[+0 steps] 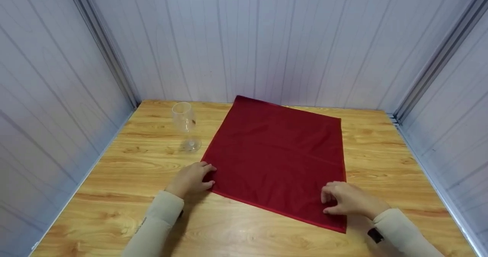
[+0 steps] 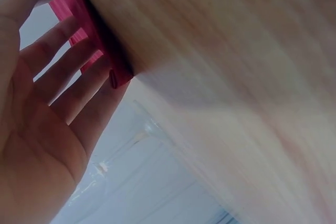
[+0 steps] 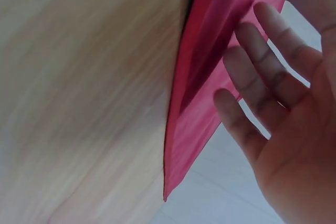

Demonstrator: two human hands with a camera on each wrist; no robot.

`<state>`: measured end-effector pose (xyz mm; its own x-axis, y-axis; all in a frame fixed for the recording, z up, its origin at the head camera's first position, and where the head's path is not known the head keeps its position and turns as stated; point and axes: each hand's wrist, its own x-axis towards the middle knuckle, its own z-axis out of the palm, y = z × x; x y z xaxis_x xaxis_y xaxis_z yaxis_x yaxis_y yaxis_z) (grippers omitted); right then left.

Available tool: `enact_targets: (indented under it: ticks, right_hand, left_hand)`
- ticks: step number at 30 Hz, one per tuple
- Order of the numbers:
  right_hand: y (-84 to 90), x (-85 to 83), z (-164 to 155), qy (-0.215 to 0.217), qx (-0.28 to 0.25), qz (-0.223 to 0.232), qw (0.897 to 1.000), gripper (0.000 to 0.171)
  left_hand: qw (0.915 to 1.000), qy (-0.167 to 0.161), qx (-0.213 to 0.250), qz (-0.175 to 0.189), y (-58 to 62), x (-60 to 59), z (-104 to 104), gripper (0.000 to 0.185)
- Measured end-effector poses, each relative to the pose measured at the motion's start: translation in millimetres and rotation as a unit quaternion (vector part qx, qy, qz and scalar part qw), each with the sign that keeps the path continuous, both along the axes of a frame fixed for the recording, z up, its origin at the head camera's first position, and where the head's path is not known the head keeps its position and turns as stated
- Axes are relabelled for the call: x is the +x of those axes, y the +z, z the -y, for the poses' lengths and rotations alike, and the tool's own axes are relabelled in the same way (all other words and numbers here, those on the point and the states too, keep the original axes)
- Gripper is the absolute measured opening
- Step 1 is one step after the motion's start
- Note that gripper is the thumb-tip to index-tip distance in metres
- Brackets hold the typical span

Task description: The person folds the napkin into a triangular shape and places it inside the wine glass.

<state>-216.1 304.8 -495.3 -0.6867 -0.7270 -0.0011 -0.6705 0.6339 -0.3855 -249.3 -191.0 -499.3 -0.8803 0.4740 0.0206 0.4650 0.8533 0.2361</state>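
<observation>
Cloth (image 1: 282, 154): red, spread out with shallow creases over the wood-grain table (image 1: 244, 234), from the centre to the right of the head frame; its upper left corner reached the rear wall panel (image 1: 289, 43).
Left hand (image 1: 191, 179): at the cloth's lower left corner, fingers extended and slightly bent, thumb set apart; fingertips touched the cloth, with no firm grip observed.
Right hand (image 1: 350, 199): above the cloth's lower right part, fingers parted and loosely bent, holding nothing; whether the fingertips made contact could not be determined.
Wine glass (image 1: 183, 118): clear, upright on its foot, left of centre in the head frame, near the cloth's left edge but apart from it.
Sleeves (image 1: 158, 215): pale, entering from the lower edge; a dark patch showed at the right cuff.
</observation>
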Motion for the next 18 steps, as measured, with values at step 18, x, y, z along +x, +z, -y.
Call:
enact_targets:
  ticks: [18]
  right_hand:
    - [9.9,9.1,8.0,0.022,0.05,0.059,0.997,0.036]
  left_hand:
    - [0.9999,0.004,0.009,0.002,1.0,1.1,-0.7,0.039]
